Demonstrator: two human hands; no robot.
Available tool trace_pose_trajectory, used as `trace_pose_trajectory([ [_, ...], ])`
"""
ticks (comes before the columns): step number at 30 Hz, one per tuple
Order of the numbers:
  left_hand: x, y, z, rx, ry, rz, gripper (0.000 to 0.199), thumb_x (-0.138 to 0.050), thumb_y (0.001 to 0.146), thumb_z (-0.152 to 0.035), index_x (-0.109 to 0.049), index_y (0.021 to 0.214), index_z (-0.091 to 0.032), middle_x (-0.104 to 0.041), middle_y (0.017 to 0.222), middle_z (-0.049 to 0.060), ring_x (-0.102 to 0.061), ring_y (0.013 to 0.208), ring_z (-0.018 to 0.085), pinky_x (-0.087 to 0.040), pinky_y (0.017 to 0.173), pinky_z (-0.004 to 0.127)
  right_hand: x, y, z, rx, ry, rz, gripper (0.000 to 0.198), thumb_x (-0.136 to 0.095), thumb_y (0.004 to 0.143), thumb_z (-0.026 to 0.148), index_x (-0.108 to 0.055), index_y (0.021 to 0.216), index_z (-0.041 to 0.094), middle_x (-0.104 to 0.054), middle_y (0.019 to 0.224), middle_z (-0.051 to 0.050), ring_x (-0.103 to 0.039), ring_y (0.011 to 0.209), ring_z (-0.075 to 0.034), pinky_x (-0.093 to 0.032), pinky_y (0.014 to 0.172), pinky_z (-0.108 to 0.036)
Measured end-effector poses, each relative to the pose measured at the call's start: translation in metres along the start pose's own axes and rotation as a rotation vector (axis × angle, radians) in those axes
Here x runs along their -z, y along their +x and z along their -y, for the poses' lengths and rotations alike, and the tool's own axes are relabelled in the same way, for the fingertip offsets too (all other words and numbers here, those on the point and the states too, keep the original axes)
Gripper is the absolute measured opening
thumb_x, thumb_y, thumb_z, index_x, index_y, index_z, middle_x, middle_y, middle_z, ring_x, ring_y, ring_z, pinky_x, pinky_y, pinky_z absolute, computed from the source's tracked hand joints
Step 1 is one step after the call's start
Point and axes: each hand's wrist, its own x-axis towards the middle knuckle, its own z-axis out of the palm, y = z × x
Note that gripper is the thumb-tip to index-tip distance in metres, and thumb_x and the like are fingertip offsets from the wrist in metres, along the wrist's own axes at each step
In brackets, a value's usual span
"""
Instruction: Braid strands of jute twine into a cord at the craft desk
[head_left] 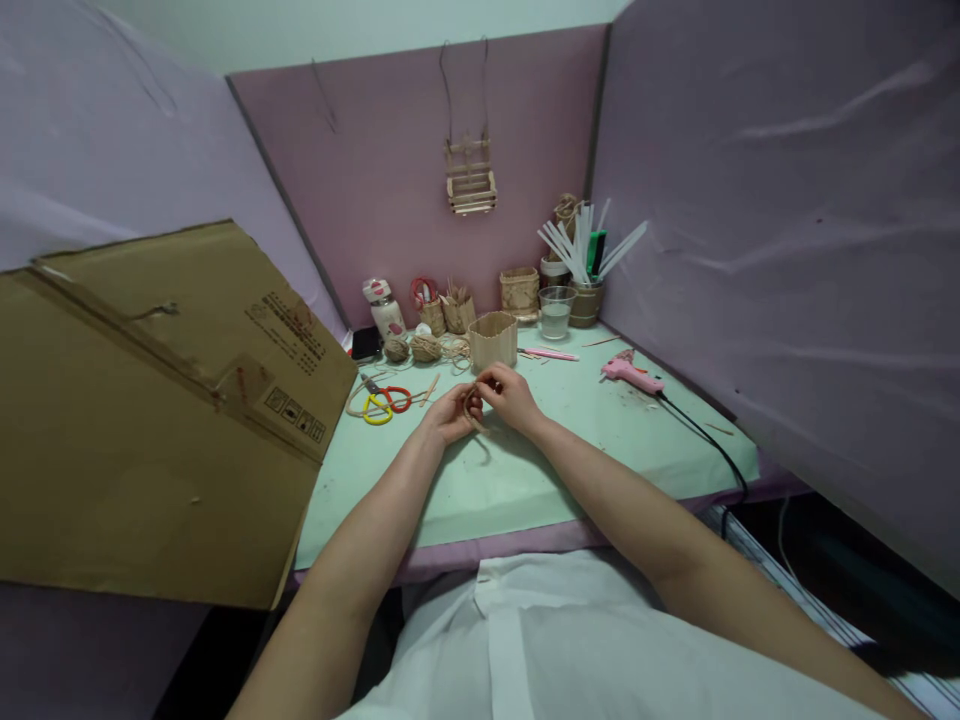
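Note:
Both hands meet over the middle of the table, just in front of a wooden stick box (493, 343). My left hand (452, 413) is closed around a piece of brown twine (472, 408), whose loose end hangs down toward the tabletop. With fingertips pinched, my right hand (510, 392) works at the upper part of the same twine. Fingers hide just how the strand is twisted or looped. To the left lie scissors (386, 402) with one red and one yellow handle, beside a thin wooden stick (430, 388).
A pink glue gun (632, 376) with a black cord rests at right. Twine balls (426, 348), a bottle (384, 310), a phone (367, 344), a cup of water (556, 316) and a holder of white glue sticks (585, 302) line the back. Large cardboard (165, 420) leans at left.

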Motion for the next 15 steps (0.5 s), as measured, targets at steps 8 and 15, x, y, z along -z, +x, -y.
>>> trace_pose_trajectory([
  [8, -0.007, 0.002, 0.008, -0.454, 0.375, -0.209, 0.024, -0.064, 0.067, -0.038, -0.061, 0.075, -0.016, -0.059, 0.066, 0.000, -0.045, 0.056, 0.008, -0.033, 0.051, 0.021, 0.001, 0.006, -0.008, -0.245, 0.227, 0.006, 0.025, -0.060, 0.069, 0.043, -0.058, 0.068, 0.017, -0.059, 0.066, 0.000, -0.051, 0.063, -0.012, -0.041, 0.062, -0.025],
  [15, -0.005, 0.001, 0.012, -0.494, 0.609, -0.116, 0.021, -0.059, 0.071, -0.037, -0.062, 0.070, -0.016, -0.058, 0.059, 0.000, -0.044, 0.054, 0.011, -0.035, 0.056, 0.025, 0.002, 0.006, -0.012, -0.328, 0.278, -0.026, 0.020, -0.061, 0.065, 0.037, -0.058, 0.065, 0.017, -0.057, 0.062, 0.001, -0.050, 0.060, -0.012, -0.040, 0.059, -0.025],
])
